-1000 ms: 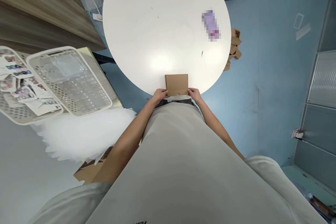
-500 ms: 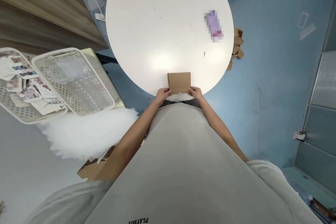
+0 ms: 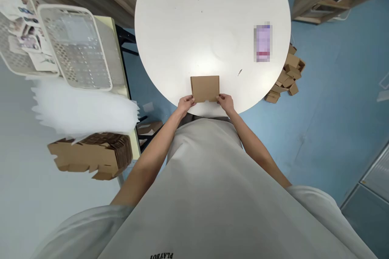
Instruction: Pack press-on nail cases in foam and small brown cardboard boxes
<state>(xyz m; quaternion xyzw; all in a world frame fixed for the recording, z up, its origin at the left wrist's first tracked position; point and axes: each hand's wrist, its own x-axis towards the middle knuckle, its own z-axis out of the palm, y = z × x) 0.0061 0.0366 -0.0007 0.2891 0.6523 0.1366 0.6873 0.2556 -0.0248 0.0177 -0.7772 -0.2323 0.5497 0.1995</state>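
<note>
A small brown cardboard box (image 3: pixel 205 88) lies at the near edge of the round white table (image 3: pixel 170 44), its lid looking closed. Its lower left corner is pinched by my left hand (image 3: pixel 186 104), fingers bent against the side. At the lower right corner my right hand (image 3: pixel 225 102) grips the box in the same way. A small pale notch shows in the middle of the box's near edge.
Farther right on the table lies a blurred purple item (image 3: pixel 263 43). Small boxes (image 3: pixel 288 75) are heaped on the floor at right. To the left are a basket of plastic packs (image 3: pixel 79 44), white foam sheets (image 3: pixel 85 109) and stacked flat cardboard (image 3: pixel 91 153).
My view has turned and shifted, so more of the left stack and the floor boxes shows. Both hands stay on the box, whose near flap now looks pressed down flat.
</note>
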